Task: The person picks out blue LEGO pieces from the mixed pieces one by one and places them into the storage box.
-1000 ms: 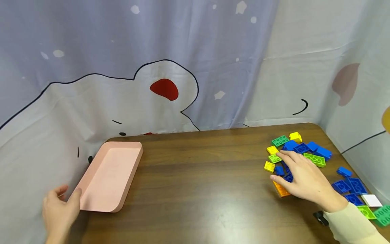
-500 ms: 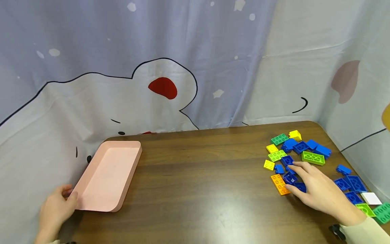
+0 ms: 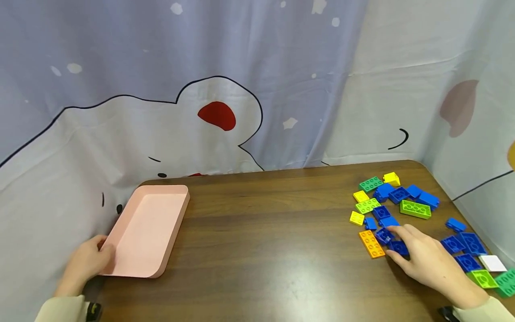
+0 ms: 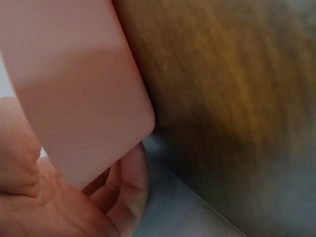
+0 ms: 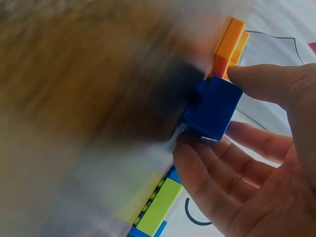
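Note:
My left hand (image 3: 86, 259) grips the near left corner of a shallow pink tray (image 3: 161, 257), thumb over the rim inside and fingers underneath. The left wrist view shows those fingers (image 4: 131, 190) curled below the tray's pink wall (image 4: 94, 108). On the right, my right hand (image 3: 432, 261) reaches over the pile, thumb and fingers spread to either side of a dark blue toy brick (image 3: 398, 247). Seen from the right wrist, this blue brick (image 5: 215, 108) sits between the thumb and the fingertips. An orange brick (image 3: 372, 244) lies just left of the thumb.
Several blue, yellow and green bricks lie beyond my right hand, among them a lime brick (image 3: 415, 209) and a yellow one (image 3: 391, 179). More blue bricks (image 3: 468, 263), a white piece (image 3: 492, 263) and a green brick (image 3: 506, 282) line the right table edge. A curtain (image 3: 281, 89) hangs behind.
My right hand has come down and nearer, from over the pile to the dark blue brick. My left hand has moved in from beside the tray and taken hold of its corner.

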`<act>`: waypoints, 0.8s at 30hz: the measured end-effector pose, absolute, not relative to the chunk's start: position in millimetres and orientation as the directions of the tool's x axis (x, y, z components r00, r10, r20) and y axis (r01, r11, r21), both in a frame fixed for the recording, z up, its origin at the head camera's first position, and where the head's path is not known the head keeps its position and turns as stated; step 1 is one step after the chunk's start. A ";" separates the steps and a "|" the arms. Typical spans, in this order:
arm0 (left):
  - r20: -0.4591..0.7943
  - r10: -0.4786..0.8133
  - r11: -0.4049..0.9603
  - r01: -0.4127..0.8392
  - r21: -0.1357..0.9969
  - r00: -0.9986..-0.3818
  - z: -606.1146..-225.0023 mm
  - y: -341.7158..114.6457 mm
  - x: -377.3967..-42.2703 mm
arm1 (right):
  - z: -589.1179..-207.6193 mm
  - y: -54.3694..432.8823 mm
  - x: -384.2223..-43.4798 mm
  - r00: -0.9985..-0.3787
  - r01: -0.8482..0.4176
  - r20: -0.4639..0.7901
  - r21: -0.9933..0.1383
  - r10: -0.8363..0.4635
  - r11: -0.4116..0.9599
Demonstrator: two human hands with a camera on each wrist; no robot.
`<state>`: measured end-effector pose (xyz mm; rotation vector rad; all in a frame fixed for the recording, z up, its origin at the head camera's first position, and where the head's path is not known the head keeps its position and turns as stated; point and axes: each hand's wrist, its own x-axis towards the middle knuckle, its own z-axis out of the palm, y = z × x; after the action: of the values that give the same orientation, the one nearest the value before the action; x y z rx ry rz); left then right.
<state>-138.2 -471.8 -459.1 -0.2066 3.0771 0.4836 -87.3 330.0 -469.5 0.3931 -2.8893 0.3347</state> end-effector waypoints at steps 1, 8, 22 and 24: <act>-0.036 -0.105 0.948 -0.111 0.297 -0.994 -459.8 -471.2 -140.9 | -469.8 330.1 -86.6 -0.946 -0.278 0.225 -0.205 -0.232 0.938; -0.067 -0.066 0.952 -0.083 0.293 -0.996 -463.1 -462.4 -147.9 | -470.8 331.3 -84.8 -0.957 -0.259 0.190 -0.223 -0.219 0.940; 0.050 -0.096 0.911 -0.068 0.407 -0.994 -455.6 -366.4 -139.1 | -465.6 338.7 -80.8 -0.955 -0.281 0.154 -0.212 -0.252 0.936; 0.041 -0.090 0.904 -0.064 0.424 -0.995 -455.6 -347.7 -138.4 | -464.5 339.3 -81.2 -0.953 -0.285 0.167 -0.217 -0.252 0.934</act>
<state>-138.4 -347.7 -455.6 -0.1260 3.1228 0.6917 -81.2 339.3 -464.5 0.4116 -2.9540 0.3618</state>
